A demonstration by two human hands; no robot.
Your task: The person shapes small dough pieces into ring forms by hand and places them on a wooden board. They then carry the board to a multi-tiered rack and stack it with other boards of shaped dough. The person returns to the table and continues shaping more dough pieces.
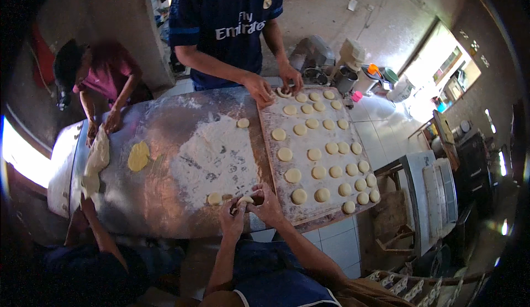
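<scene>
Above the near edge of the metal table (160,188), a small piece of pale dough (246,200) is pinched between my two hands. My left hand (231,217) has its fingers closed on the dough's left side. On the other side, the fingers of my right hand (267,206) curl around it. Just left of my hands lies a round dough ball (214,198) at the edge of a patch of white flour (212,141). Right of my hands, a floured board (300,142) carries rows of several round dough pieces.
Across the table, a person in a dark blue shirt (226,9) handles dough at the board's far edge. At left, another person (113,80) holds a long dough sheet (97,155), with a further person's arm (99,229) below. Yellow fat-like paste (138,156) lies mid-table.
</scene>
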